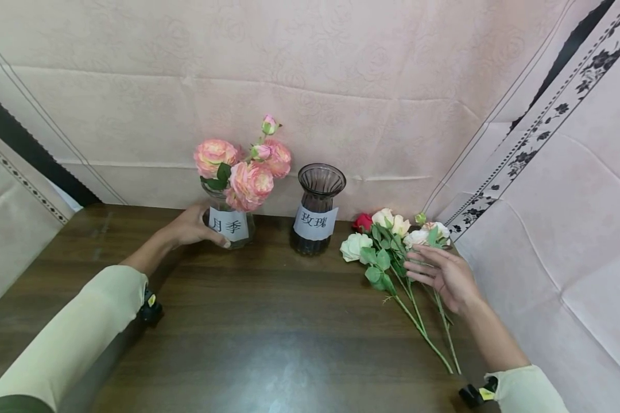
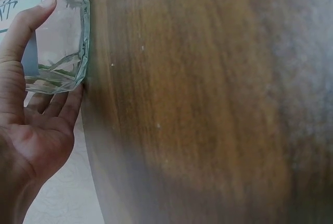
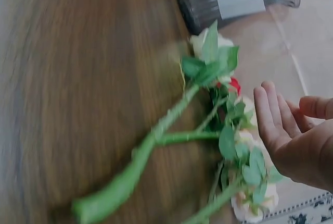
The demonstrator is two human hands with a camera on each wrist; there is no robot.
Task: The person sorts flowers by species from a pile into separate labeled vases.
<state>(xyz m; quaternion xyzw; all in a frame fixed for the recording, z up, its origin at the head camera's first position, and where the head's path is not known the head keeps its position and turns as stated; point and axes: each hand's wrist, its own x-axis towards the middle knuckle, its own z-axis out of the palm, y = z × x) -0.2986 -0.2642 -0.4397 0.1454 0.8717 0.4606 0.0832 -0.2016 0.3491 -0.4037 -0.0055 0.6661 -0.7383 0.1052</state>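
With thumb in front and fingers behind, my left hand (image 1: 198, 225) grips a clear glass vase (image 1: 245, 232) that bears a paper label. Pink artificial flowers (image 1: 250, 180) stand in this vase. In the left wrist view the thumb lies against the glass near its base. My right hand (image 1: 444, 275) hovers over a bunch of artificial roses (image 1: 379, 252) lying on the table, its fingers loosely extended and holding nothing. The roses are white, cream and red, with long green stems (image 3: 177, 109). Between the hands a dark ribbed glass vase (image 1: 315, 232) stands upright, also labelled, without flowers.
A dark brown wooden table (image 1: 237, 332) carries everything. Behind it hangs a pale pink cloth (image 1: 310, 69), close to both vases. Another pale cloth with a black floral border (image 1: 563, 115) rises along the right side, beside the roses.
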